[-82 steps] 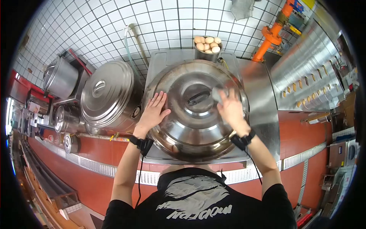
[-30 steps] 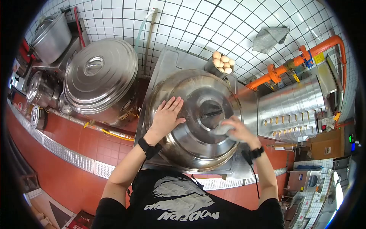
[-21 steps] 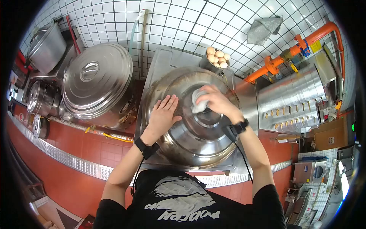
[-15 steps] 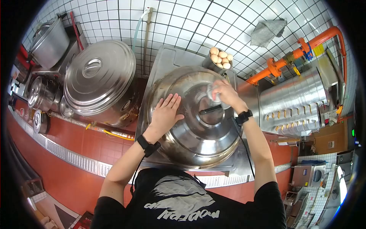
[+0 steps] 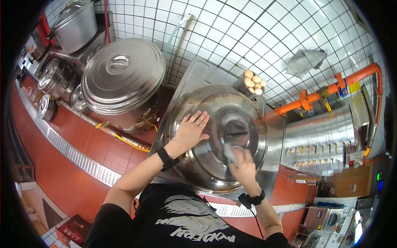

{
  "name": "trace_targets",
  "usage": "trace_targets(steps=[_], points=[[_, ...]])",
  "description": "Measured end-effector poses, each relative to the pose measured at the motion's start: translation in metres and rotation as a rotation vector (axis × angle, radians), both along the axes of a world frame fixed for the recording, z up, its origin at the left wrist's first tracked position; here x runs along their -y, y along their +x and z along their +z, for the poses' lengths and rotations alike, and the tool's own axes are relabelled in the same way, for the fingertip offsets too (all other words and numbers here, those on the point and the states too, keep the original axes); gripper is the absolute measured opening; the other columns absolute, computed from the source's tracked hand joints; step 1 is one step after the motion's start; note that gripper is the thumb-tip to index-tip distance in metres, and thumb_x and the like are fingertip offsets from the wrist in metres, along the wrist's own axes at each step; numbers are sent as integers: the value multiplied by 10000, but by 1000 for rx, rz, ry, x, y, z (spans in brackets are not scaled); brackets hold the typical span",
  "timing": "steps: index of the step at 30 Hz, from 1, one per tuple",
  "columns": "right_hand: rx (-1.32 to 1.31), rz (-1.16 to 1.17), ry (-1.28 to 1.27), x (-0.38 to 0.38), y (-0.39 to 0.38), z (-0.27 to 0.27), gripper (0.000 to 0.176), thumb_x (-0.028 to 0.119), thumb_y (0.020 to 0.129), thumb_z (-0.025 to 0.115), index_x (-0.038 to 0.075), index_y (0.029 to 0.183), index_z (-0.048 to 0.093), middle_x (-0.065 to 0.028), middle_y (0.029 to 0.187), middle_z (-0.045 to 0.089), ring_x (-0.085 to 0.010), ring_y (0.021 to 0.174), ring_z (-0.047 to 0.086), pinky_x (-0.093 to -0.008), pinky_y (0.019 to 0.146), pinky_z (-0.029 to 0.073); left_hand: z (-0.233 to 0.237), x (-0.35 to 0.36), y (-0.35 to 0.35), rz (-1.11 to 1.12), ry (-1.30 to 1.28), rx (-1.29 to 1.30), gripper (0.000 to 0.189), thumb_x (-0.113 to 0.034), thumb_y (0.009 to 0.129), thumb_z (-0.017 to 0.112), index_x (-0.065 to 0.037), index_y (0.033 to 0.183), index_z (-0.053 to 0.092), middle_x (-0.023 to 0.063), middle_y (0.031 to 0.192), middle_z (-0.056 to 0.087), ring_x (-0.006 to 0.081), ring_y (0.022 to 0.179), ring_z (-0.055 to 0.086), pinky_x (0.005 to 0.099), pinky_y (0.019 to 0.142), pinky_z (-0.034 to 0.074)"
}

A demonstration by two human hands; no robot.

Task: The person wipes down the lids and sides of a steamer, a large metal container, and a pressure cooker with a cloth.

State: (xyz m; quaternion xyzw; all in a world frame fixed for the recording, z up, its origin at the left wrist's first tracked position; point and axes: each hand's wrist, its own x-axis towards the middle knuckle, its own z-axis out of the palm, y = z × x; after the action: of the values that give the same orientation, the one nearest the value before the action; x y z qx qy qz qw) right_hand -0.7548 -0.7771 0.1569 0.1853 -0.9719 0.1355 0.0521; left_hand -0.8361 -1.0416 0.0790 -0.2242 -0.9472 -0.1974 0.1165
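Observation:
In front of me a large round steel lid with brown stains and a dark handle covers a wide vessel. My left hand lies flat on the lid's left part, fingers stretched out and holding nothing. On the near side of the handle, my right hand grips a greyish-white cloth and presses it on the lid. Part of the cloth is hidden under the fingers, and the hand is slightly blurred.
A metal container of eggs stands behind the lid on the steel counter. At left is a big lidded pot. An orange pipe and stacked steamer trays are at right. A grey cloth hangs on the tiled wall.
My right hand has moved the cloth from the lid's far side, past the handle, to its near side. My left hand stays flat on the lid. The whole view has shifted.

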Motion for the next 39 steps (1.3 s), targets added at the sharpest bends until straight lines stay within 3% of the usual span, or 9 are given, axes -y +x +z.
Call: trace_targets(steps=[3,8,11,13,15,28,32,35,39], points=[[66,313,-79,-8,-41,19,543,37,716,681,154,1244,628,-180,1125,602,-400,1079,599,-468,918,519,0,2,0,10,9,-19,756,-504,897,608,-66,1484,423,78,1543,429,263,1418,397,462,1136,348],[-221,-43,-312,35,-129,72,594,-4,842,631,113,1411,505,-198,1308,548,-387,1198,549,-437,992,474,0,3,1,2,11,-39,753,-514,905,591,-72,1489,415,83,1544,426,264,1422,393,464,1139,344],[-335,294,-172,76,-175,44,640,-34,839,603,218,1420,511,-191,1437,467,-386,1339,452,-482,1085,426,0,2,1,8,39,-58,746,-507,898,606,-50,1465,442,97,1527,444,268,1414,398,465,1147,329],[-158,489,-105,104,-201,7,745,-127,716,577,230,1369,584,-153,1460,480,-372,1378,417,-473,1130,379,-2,2,1,-1,20,-62,749,-511,896,606,-51,1464,443,97,1523,449,268,1410,404,466,1146,329],[62,588,146,125,-207,-25,716,-52,781,550,336,1382,560,-100,1548,379,-394,1377,397,-478,1127,386,2,0,-1,15,-24,-2,761,-521,890,604,-53,1467,441,98,1516,460,262,1411,408,469,1152,321],[-25,-143,119,-139,-248,-58,624,98,813,604,223,1416,503,-256,1385,497,-484,1242,474,-504,1072,384,4,2,1,12,22,-2,733,-498,921,581,-59,1485,416,96,1531,442,276,1424,394,453,1155,327],[-77,-402,33,-152,-233,-69,612,78,806,586,209,1400,517,-293,1304,535,-489,1225,478,-506,1071,382,9,2,-1,-35,-32,14,746,-485,924,594,-63,1504,388,103,1545,419,278,1426,387,454,1153,326],[-266,-70,-105,-98,-225,-56,541,34,752,596,190,1270,625,-251,1219,590,-438,1095,570,-487,935,489,10,0,-2,-26,-42,53,754,-480,936,584,-74,1527,351,117,1564,388,294,1443,361,466,1152,320],[57,297,-132,-44,-209,-19,577,-12,722,589,271,1213,697,-112,1396,554,-375,1295,466,-436,1150,312,9,-3,-3,-26,-120,25,735,-476,945,575,-77,1524,362,101,1564,396,280,1436,379,460,1150,322]])
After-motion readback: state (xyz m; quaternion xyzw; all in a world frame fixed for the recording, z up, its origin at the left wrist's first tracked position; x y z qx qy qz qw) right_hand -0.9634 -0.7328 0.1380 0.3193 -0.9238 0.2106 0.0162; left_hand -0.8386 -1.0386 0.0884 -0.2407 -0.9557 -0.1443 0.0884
